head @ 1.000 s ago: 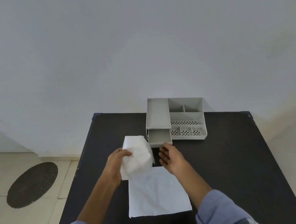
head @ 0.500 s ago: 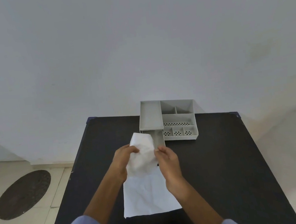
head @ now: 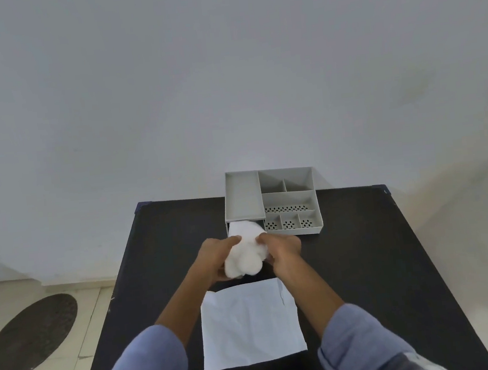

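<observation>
A rolled white cloth (head: 245, 252) is held between both hands in front of a grey desk organiser (head: 286, 201). My left hand (head: 214, 255) grips the roll's left side and my right hand (head: 282, 250) grips its right side. The far end of the roll reaches into the organiser's drawer opening (head: 245, 225) at its lower left. A second white cloth (head: 251, 325) lies flat on the black table (head: 365, 262), just below my hands.
The organiser stands at the table's far edge against a pale wall, with several small compartments on its right half. Off the table's left side there is tiled floor with a dark oval mat (head: 30, 337).
The cloth went from a loose bundle in my left hand to a tight roll held by both hands. It has moved forward, and its far end now sits in the drawer opening.
</observation>
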